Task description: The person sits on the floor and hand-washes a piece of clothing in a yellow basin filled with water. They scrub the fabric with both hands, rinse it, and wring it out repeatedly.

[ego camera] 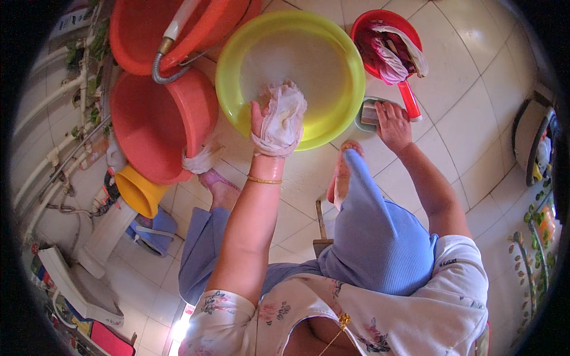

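A wet whitish cloth (284, 118) is wrapped round my left hand (262, 122), which is palm up over the near part of a yellow-green plastic basin (356, 89) of cloudy water. The thumb stands apart from the cloth. My right hand (394, 124) rests low at the right, its fingers on a brownish bar (369, 112), seemingly soap, in a pale green dish (366, 126). Just beyond that hand is a red plastic dipper (410, 101) with stained white and dark red cloth (392, 55) hanging over its rim.
Red plastic tubs (151, 124) stand at the left, one with a whitish cloth (203, 159) on its rim. A metal hose (160, 66) hangs over the upper tub. A yellow bucket (140, 191) and a blue dustpan-like item (156, 233) are lower left. My feet are on the tiles.
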Tool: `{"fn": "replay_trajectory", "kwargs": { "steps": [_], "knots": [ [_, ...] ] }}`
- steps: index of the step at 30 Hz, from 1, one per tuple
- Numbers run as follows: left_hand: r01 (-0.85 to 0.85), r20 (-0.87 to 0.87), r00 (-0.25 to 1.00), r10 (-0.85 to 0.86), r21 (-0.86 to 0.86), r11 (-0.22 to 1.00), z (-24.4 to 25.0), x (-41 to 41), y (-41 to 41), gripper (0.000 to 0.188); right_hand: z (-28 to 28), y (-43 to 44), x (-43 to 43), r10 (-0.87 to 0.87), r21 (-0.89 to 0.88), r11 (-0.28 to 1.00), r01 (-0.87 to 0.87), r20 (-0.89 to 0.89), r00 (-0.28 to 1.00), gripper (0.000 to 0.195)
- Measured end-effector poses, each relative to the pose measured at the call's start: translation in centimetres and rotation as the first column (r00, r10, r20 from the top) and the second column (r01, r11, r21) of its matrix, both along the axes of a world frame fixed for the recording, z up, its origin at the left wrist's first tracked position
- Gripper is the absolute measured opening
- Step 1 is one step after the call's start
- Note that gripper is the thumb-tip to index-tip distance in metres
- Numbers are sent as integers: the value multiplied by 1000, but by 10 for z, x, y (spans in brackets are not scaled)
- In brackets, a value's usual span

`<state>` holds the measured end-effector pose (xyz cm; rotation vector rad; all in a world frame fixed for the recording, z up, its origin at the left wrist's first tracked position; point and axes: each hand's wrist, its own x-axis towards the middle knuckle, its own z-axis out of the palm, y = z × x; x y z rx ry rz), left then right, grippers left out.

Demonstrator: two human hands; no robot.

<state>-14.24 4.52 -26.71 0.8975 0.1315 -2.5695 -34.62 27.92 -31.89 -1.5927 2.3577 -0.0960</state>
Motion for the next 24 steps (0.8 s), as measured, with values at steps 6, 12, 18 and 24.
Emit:
{"fn": "replay_trajectory", "kwargs": {
  "steps": [6, 12, 18, 24],
  "knots": [
    [78, 53, 996, -75, -49, 996, -3, 4, 5, 66, -10, 8, -5, -190, -75, 970, 230, 349, 918, 64],
    [76, 12, 997, -76, -59, 995, 5, 14, 0, 66, 62, -40, 3, -50, 409, 743, 530, 823, -565, 76],
    [22, 86, 996, -16, -77, 997, 21, 17, -2, 66, 43, -181, -2, 20, 23, 958, 285, 989, -147, 70],
    [-88, 93, 990, 104, -154, 984, 37, 18, -13, 68, 1, -229, 21, 9, 37, 999, -31, 490, 871, 53]
  ]
}}
